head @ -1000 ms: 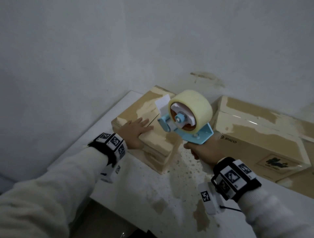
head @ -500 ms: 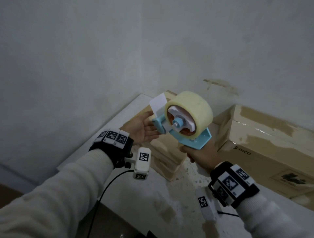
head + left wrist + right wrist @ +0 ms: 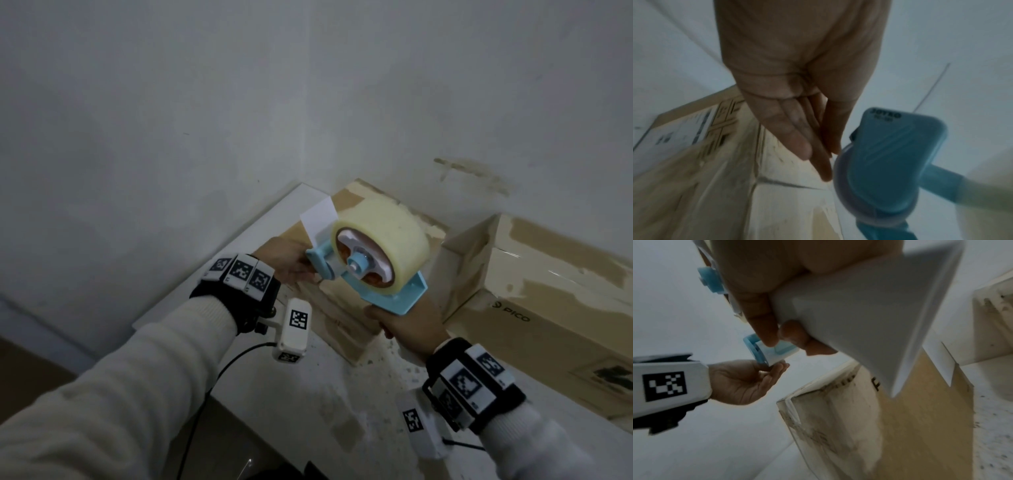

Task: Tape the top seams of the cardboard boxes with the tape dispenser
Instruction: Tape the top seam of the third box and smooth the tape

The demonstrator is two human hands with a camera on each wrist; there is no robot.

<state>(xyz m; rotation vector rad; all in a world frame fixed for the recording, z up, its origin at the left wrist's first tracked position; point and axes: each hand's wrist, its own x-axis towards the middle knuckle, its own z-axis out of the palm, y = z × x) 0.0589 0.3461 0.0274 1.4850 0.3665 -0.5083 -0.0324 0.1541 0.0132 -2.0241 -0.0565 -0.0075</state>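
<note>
While the right hand [image 3: 409, 329] grips the tape dispenser [image 3: 368, 262] by its handle, raised above the small cardboard box [image 3: 346, 318] on the surface [image 3: 342, 404], the left hand [image 3: 286, 260] reaches its front end, fingers [image 3: 807, 146] straight and relaxed, holding nothing. Looks like prep: freeing the tape end. Next: pull the tape out, lower the dispenser, anchor on the box edge, run along the seam. Larger box [image 3: 548, 308] sits just beside, right.

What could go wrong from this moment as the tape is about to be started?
The left hand has its fingers right at the front end of the dispenser, where such tools usually have a cutter, so a nick is possible. The right hand holds the dispenser in the air above the box, and nothing steadies the box, so it may slide when the tape is pressed on.
</note>
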